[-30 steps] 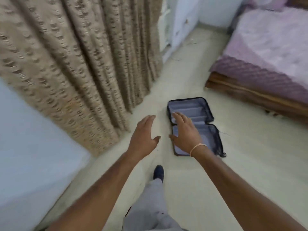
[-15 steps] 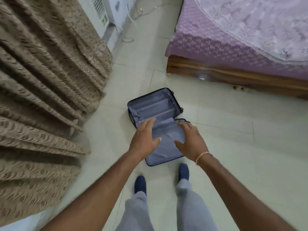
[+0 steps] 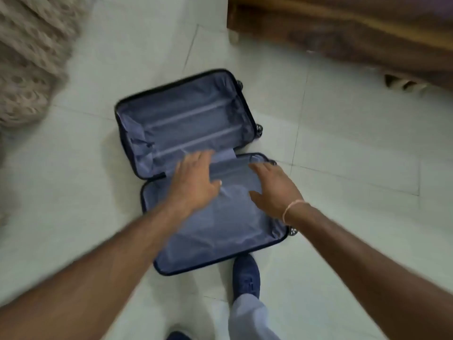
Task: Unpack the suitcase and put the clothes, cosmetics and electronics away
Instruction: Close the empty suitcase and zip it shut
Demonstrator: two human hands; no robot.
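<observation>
head view: both grips spread and holding nothing. left hand (image 3: 195, 179) and right hand (image 3: 274, 187) now hang over the near half of the suitcase (image 3: 196, 133), closer than half a second ago; contact with the lining is unclear. suitcase lies open on the floor (image 3: 343, 155) below the bed frame (image 3: 343, 33), both halves showing only lining. judgement: unpacking looks done, closing likely next.

Soft, even light; motion blur, wide-angle edge distortion.
</observation>
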